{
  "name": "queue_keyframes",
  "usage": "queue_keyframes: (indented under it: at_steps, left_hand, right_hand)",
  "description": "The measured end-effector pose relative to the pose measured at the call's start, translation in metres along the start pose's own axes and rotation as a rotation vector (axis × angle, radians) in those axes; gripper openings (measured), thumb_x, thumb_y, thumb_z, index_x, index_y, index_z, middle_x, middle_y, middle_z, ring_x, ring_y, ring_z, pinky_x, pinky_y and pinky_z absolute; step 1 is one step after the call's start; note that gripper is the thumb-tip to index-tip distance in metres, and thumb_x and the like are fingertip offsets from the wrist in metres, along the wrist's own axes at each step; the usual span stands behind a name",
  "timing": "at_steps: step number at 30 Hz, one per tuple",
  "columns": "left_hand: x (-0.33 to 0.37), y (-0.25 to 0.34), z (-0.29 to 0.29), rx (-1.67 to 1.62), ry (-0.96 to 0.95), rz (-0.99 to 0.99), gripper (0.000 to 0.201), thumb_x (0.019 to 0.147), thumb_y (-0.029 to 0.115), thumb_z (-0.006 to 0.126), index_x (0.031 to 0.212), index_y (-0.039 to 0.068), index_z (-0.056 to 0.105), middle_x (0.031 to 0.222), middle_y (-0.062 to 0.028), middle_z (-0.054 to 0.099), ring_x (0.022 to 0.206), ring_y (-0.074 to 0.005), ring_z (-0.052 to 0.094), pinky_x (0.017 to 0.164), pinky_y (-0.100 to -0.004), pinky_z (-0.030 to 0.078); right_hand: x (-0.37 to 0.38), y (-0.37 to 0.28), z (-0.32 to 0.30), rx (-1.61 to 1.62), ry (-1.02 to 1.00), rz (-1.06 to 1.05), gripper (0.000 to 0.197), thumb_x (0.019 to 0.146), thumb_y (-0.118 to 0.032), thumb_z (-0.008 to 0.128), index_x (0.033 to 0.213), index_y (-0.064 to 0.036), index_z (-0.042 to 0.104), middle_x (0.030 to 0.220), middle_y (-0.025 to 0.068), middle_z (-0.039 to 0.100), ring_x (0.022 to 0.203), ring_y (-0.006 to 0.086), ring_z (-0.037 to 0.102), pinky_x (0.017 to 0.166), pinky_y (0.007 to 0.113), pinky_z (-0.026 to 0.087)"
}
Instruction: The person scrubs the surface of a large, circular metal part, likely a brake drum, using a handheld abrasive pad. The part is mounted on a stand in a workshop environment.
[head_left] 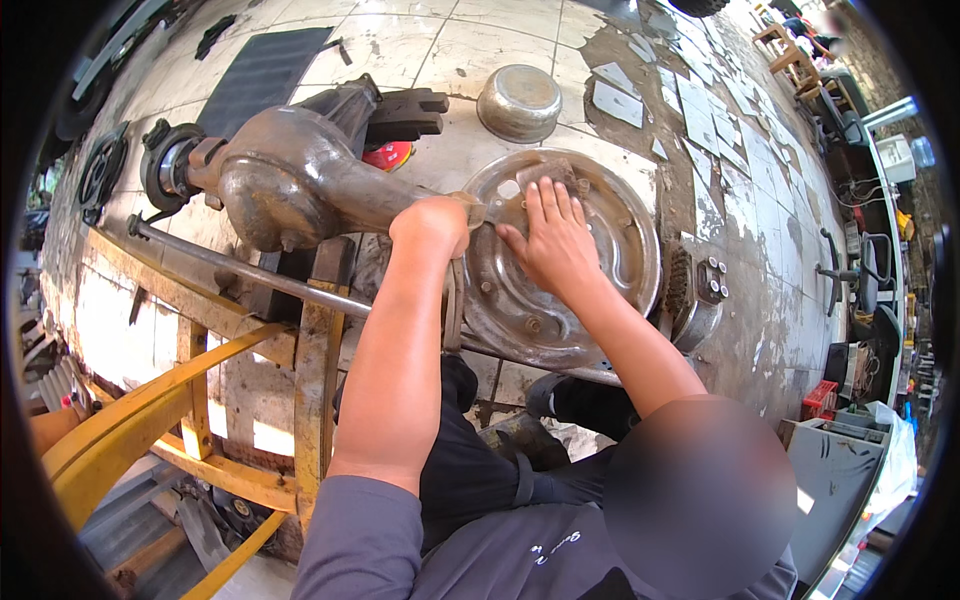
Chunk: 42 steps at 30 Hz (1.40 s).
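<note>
A large rusty axle housing [300,175] with a bulging middle lies in front of me. At its right end a round dished metal plate, like a brake backing plate [610,300], faces up toward me. My right hand [555,235] rests on this plate, fingers stretched out and holding nothing I can see. Just beyond its fingertips sits a brownish block-like piece [552,180] on the plate. My left hand [432,222] is bent at the wrist where the housing meets the plate's left edge. Its fingers are hidden behind the wrist.
Yellow metal framework [310,400] and a long rod [250,270] run below the housing. An upturned metal bowl [520,103] stands beyond the plate. A bolted toothed part [695,290] lies right. Broken tiles [620,100] cover the floor. Another person's hand [60,420] shows far left.
</note>
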<state>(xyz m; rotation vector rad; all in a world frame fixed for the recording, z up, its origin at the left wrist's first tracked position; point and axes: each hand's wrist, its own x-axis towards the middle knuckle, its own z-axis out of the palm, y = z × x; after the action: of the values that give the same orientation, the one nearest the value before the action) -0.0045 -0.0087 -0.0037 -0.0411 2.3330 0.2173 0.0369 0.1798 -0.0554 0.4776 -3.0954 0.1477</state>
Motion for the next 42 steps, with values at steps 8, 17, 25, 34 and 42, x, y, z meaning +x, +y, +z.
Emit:
queue_keyframes:
  at_steps: [8, 17, 25, 34, 42]
  left_hand:
    - [0.0, -0.005, 0.005, -0.017, 0.058, 0.019, 0.037, 0.08, 0.026, 0.08, 0.107, 0.002, 0.074, 0.109, -0.0178, 0.072, 0.103, -0.0322, 0.07, 0.089, -0.0407, 0.055]
    - [-0.005, -0.004, -0.001, -0.049, 0.026, 0.002, 0.036, 0.079, 0.024, 0.078, 0.108, 0.003, 0.074, 0.116, -0.0191, 0.07, 0.109, -0.0329, 0.067, 0.092, -0.0412, 0.054]
    - [-0.002, -0.003, 0.001, -0.066, 0.022, -0.013, 0.039, 0.08, 0.025, 0.078, 0.112, 0.004, 0.073, 0.119, -0.019, 0.068, 0.113, -0.0328, 0.065, 0.095, -0.0412, 0.053]
    - [0.013, -0.005, 0.011, 0.033, 0.041, 0.027, 0.037, 0.081, 0.014, 0.07, 0.118, 0.016, 0.072, 0.124, -0.0085, 0.069, 0.116, -0.0269, 0.066, 0.091, -0.0399, 0.056]
    - [-0.002, -0.003, 0.005, -0.032, 0.108, 0.024, 0.042, 0.076, 0.028, 0.08, 0.109, 0.003, 0.074, 0.116, -0.0187, 0.07, 0.109, -0.0321, 0.067, 0.094, -0.0398, 0.054]
  right_hand:
    - [-0.021, -0.01, -0.003, -0.041, 0.088, -0.021, 0.079, 0.096, -0.058, 0.048, 0.143, 0.0055, 0.045, 0.152, 0.0233, 0.041, 0.141, 0.0376, 0.037, 0.114, 0.046, 0.031]
    - [-0.014, -0.012, -0.009, -0.069, 0.042, -0.005, 0.075, 0.099, -0.055, 0.045, 0.143, 0.0052, 0.043, 0.152, 0.0225, 0.04, 0.138, 0.038, 0.039, 0.112, 0.047, 0.034]
    - [0.001, -0.004, 0.004, -0.016, 0.081, -0.019, 0.079, 0.099, -0.057, 0.043, 0.147, 0.006, 0.037, 0.155, 0.0263, 0.034, 0.145, 0.0405, 0.03, 0.118, 0.049, 0.026]
    - [0.009, -0.004, 0.003, 0.034, 0.095, 0.001, 0.08, 0.097, -0.059, 0.045, 0.147, 0.0032, 0.039, 0.154, 0.0237, 0.037, 0.144, 0.0401, 0.032, 0.118, 0.051, 0.025]
    - [0.021, -0.008, 0.004, 0.066, 0.085, 0.048, 0.079, 0.099, -0.06, 0.04, 0.147, 0.0024, 0.041, 0.155, 0.0217, 0.037, 0.145, 0.0378, 0.033, 0.118, 0.05, 0.025]
